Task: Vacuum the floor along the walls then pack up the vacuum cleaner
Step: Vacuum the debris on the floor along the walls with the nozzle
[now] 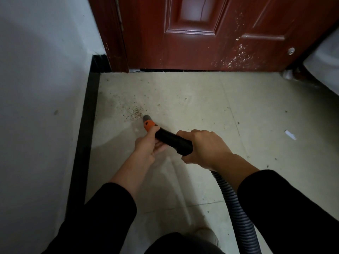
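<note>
I hold a black vacuum wand [173,141] with an orange collar and a grey nozzle tip [147,118] low over the pale tiled floor [192,99]. My left hand [148,143] grips the wand from below, just behind the orange collar. My right hand [205,146] is curled round the wand's rear end, where the grey ribbed hose [236,204] leaves it and runs down to the bottom edge. The nozzle tip sits right beside a patch of brown crumbs [134,111] near the left wall.
A white wall [42,88] with a black skirting board [86,136] runs along the left. A dark red door [211,33] closes the far side. A white-covered piece of furniture [324,68] stands at the right. A white scrap [290,134] and scattered specks lie on the tiles.
</note>
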The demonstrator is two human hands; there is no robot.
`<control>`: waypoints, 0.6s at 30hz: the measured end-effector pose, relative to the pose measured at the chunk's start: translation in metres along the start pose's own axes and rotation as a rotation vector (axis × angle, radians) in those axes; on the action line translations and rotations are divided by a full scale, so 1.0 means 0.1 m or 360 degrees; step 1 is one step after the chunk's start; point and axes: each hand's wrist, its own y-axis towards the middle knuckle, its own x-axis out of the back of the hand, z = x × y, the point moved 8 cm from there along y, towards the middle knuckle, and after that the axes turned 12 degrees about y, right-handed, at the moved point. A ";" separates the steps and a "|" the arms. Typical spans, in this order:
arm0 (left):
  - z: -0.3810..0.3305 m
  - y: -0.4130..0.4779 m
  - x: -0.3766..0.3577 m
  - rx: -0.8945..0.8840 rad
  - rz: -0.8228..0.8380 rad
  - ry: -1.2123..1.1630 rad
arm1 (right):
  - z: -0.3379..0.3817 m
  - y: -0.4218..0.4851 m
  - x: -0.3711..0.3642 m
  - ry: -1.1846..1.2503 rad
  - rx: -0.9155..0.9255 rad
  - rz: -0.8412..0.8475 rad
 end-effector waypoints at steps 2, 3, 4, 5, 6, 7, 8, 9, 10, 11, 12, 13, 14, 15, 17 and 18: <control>0.00 -0.02 -0.03 0.0002 0.0017 -0.0032 | -0.01 0.01 0.03 0.0006 0.0007 0.0026; 0.00 -0.02 -0.04 0.0006 0.0023 -0.0043 | -0.02 0.02 0.05 0.0004 0.0008 0.0036; 0.01 -0.03 -0.05 0.0011 0.0022 -0.0047 | -0.03 0.02 0.07 0.0000 0.0006 0.0046; 0.02 -0.04 -0.06 0.0018 0.0020 -0.0051 | -0.03 0.02 0.08 -0.0005 0.0004 0.0055; 0.02 -0.04 -0.06 0.0026 0.0020 -0.0056 | -0.04 0.01 0.09 -0.0009 0.0001 0.0063; 0.02 -0.05 -0.08 0.0030 0.0023 -0.0058 | -0.05 0.01 0.10 -0.0009 0.0000 0.0065; 0.01 -0.05 -0.09 0.0029 0.0027 -0.0052 | -0.05 0.01 0.11 -0.0006 0.0000 0.0061; 0.00 -0.05 -0.10 0.0026 0.0029 -0.0042 | -0.05 0.01 0.12 -0.0003 -0.0001 0.0053; -0.02 -0.05 -0.11 0.0023 0.0029 -0.0034 | -0.05 0.01 0.13 -0.0003 -0.0005 0.0046; -0.03 -0.05 -0.12 0.0021 0.0031 -0.0032 | -0.06 0.01 0.14 -0.0004 -0.0011 0.0040; -0.03 -0.04 -0.14 0.0022 0.0038 -0.0035 | -0.07 0.01 0.15 -0.0001 -0.0020 0.0031; -0.04 -0.04 -0.17 0.0023 0.0048 -0.0037 | -0.09 0.01 0.16 0.0005 -0.0030 0.0020; -0.05 -0.03 -0.19 0.0025 0.0059 -0.0037 | -0.10 0.01 0.18 0.0010 -0.0040 0.0012; -0.06 -0.03 -0.22 0.0026 0.0069 -0.0036 | -0.11 0.01 0.19 0.0012 -0.0049 0.0008; -0.07 -0.01 -0.28 0.0029 0.0084 -0.0030 | -0.14 0.01 0.22 0.0018 -0.0063 0.0003; -0.08 0.00 -0.30 0.0032 0.0083 -0.0024 | -0.15 0.02 0.23 0.0020 -0.0067 0.0002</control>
